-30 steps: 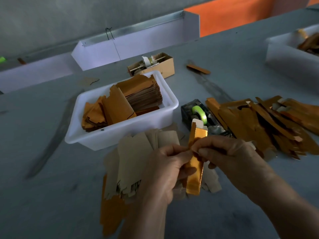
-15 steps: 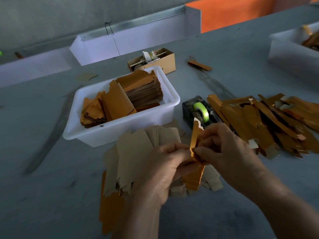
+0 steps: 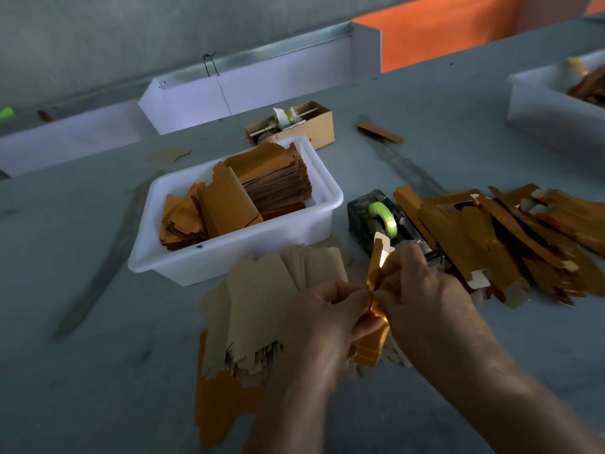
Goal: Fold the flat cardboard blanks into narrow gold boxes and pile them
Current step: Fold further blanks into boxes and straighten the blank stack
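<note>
- Left hand (image 3: 327,314): fingers curled, thumb and fingertips pinching the gold box (image 3: 373,342) at its middle; 
- Right hand (image 3: 422,290): fingers curled tight, pinching the same box from the other side; 
- Box: upright and tilted, held above the blanks (image 3: 262,309) on the table (image 3: 98,355); pile (image 3: 510,237) lies right, beside the dispenser (image 3: 383,221).

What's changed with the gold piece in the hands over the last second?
Both hands, left hand and right hand, kept their grip on the gold box and pinched it narrower; its upper flap now shows edge-on. The white tub, tape dispenser and folded pile stayed put.
</note>
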A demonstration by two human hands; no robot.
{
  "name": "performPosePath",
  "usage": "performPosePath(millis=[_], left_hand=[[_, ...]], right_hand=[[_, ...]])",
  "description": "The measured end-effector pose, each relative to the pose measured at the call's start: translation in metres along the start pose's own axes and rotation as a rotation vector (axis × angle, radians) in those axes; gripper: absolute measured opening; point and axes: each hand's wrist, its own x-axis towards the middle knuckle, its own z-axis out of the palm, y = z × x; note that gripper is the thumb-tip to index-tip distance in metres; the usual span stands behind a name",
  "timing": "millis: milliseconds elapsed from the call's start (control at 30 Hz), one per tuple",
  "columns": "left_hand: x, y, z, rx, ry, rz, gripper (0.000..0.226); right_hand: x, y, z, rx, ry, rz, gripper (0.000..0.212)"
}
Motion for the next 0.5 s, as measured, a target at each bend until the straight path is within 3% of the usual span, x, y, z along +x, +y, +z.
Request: performPosePath(millis=[67,367,433,500], left_hand=[[0.003,-0.003,0.0,0.026,0.037,-0.014,0.019],[-0.006,0.001,-0.006,-0.173,-0.001,-0.007,0.01],[-0.008,0.001,-0.006,-0.174,0.005,0.012,0.008],[-0.008,0.001,-0.005,-0.135,-0.006,0.027,0.006]], right_hand=[[-0.001,0.0,0.003,-0.05,0.037,-0.012,0.014],[0.002,-0.006,-0.011,-0.26,0.034,0.033,0.042],[0.001,0.0,-0.014,-0.155,-0.008,0.067,0.046],[-0.001,0.006,-0.012,0.108,-0.055,0.099,0.046]])
